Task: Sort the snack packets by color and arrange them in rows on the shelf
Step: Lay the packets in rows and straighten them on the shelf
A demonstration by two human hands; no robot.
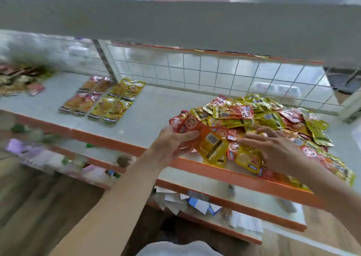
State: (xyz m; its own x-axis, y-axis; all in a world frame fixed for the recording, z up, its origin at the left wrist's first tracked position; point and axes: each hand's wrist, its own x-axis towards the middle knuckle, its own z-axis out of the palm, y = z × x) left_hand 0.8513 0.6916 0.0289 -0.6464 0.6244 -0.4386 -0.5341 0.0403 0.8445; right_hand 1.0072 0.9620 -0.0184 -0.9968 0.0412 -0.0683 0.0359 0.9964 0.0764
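Observation:
A heap of red and yellow snack packets [259, 119] lies on the right of the white shelf [148, 115]. My left hand [172, 142] grips a few red and orange packets [190, 125] at the heap's near left edge, thumb on top. My right hand [273, 144] lies over the heap's front with fingers spread, touching packets there. Further left on the shelf lie sorted rows: red packets [84, 97] and, beside them on the right, yellow packets [117, 101].
The shelf has an orange front edge [224, 171] and a wire grid back [214, 74]. Mixed packets [17, 82] lie blurred at the far left. Lower shelves hold paper and boxes [197, 205]. An upper shelf board [175, 21] overhangs.

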